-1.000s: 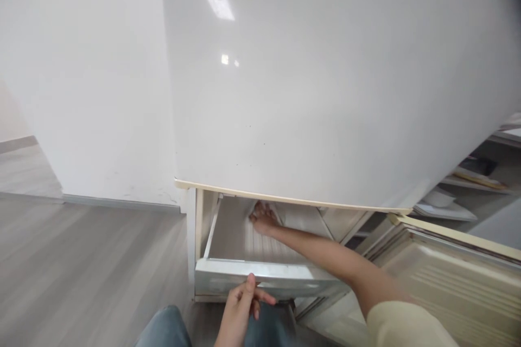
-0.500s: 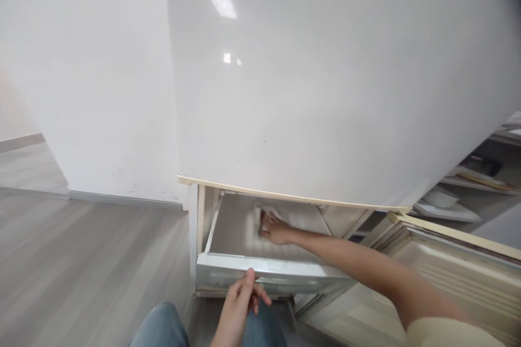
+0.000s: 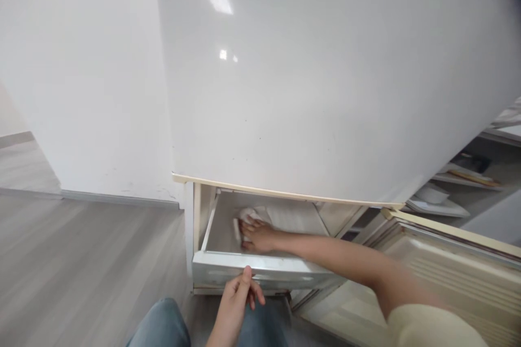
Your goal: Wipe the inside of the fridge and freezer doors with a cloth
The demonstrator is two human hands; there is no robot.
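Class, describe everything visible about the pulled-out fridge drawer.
The drawer is white, plastic-looking, with a glossy front panel and a ribbed floor. It stands pulled out at the bottom of the fridge, below the closed upper door. The left hand grips its front edge. Inside, the right hand presses a white cloth against its floor. Its back is hidden.

1. The single head camera looked forward and steeply down from above a fridge door (image 3: 325,92).
2. It sat close over the pulled-out drawer (image 3: 260,271), floor at left.
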